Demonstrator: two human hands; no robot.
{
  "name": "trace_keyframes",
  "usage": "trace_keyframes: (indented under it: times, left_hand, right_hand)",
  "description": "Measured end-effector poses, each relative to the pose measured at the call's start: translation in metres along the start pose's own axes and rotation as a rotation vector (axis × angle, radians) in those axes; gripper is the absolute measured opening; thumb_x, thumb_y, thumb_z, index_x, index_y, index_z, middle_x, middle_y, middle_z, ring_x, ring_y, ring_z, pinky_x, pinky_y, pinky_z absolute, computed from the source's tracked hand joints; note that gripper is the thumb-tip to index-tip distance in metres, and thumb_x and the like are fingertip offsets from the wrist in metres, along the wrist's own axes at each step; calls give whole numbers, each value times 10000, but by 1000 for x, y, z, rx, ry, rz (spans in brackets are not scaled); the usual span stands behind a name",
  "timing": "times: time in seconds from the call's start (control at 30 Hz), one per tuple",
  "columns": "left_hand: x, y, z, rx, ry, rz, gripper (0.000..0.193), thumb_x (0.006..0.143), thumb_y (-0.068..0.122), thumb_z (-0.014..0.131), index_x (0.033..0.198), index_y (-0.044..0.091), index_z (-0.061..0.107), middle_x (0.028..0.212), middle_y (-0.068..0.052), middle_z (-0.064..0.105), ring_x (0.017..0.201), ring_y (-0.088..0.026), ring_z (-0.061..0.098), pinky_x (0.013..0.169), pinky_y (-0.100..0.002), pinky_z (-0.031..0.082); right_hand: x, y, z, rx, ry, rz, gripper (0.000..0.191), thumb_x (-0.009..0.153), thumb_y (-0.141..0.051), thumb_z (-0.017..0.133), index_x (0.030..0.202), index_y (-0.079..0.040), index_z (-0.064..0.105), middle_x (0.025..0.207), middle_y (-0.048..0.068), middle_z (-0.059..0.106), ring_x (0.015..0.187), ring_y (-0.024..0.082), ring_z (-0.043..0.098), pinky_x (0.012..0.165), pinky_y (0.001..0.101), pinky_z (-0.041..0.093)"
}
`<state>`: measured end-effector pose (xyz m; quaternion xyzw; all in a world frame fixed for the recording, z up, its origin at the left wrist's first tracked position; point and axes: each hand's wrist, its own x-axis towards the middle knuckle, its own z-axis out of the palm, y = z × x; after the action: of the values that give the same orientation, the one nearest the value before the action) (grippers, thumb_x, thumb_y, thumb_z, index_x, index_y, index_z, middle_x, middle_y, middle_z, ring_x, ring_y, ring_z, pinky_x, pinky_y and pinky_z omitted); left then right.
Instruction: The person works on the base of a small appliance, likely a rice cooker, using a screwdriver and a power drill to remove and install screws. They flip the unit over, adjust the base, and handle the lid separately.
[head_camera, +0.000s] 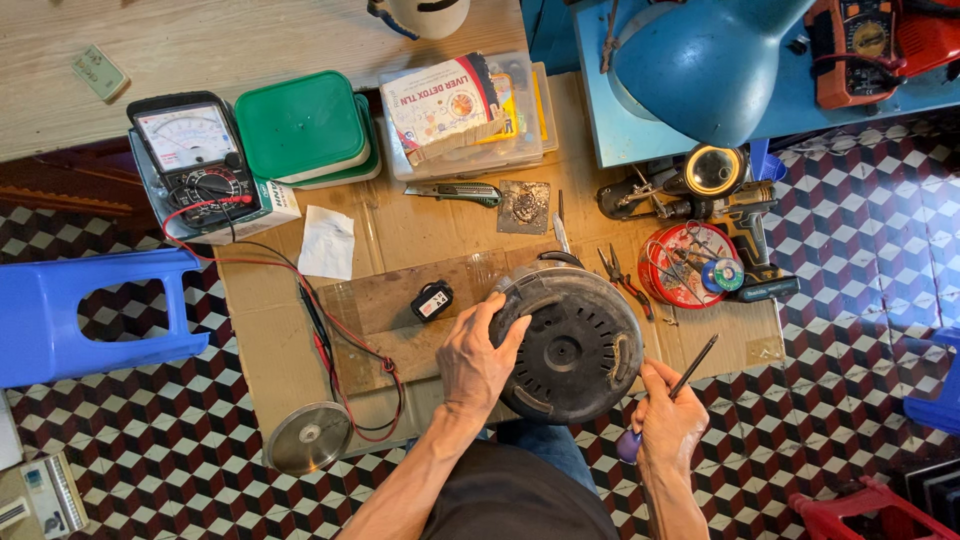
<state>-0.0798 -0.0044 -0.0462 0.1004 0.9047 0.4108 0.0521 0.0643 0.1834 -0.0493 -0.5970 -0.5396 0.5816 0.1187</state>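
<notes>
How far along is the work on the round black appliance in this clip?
Done: the appliance base is turned underside up on the cardboard, and the meter and its leads are laid out beside it. In hand: the left hand steadies the rim while the right hand holds a screwdriver just off it. Left: the bottom cover looks still in place; no removed screws are visible.
</notes>
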Motion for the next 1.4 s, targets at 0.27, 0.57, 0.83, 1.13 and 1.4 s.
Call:
trace_keyframes:
  times: [0.27,0.57,0.83,1.13,1.4]
  left_hand:
    - [-1,-1,0,-3,6,12,401,855,341,811,1131,75,693,1148,-137,758,1028,-297,739,825,-402,608]
    - [0,2,0,-5,13,-8,412,838,343,818,1127,75,697,1138,-130,761,1013,-307,735,820,-409,600]
    - [1,0,3,1,2,27,396,842,332,824,1104,67,687,1133,-119,763,1034,-296,734,831,-402,598]
    - [0,-2,4,12,-8,27,402,850,336,822,1108,62,680,1131,-122,763,1039,-295,734,832,-402,598]
    - [0,-3,5,19,-3,31,405,846,331,829,1111,63,680,1135,-131,759,1038,-302,732,825,-404,598]
  right_hand:
    - [-26,-27,7,-68,96,-128,259,977,-137,689,1184,19,696,674,5,558,463,42,452,397,219,350]
    - [-53,-57,48,-125,-213,-247,220,925,-132,727,1108,-11,742,778,-13,675,529,10,472,436,182,343]
    - [-45,-48,62,-216,-329,-265,195,930,-157,726,1077,-36,769,853,-26,709,703,27,561,592,187,432]
    - [-44,-43,70,-352,-328,-379,187,934,-178,728,1061,-46,766,833,5,719,716,65,594,636,229,484]
    - [-45,-47,81,-458,-312,-574,152,934,-142,714,1036,-31,737,857,58,738,690,109,656,630,275,527]
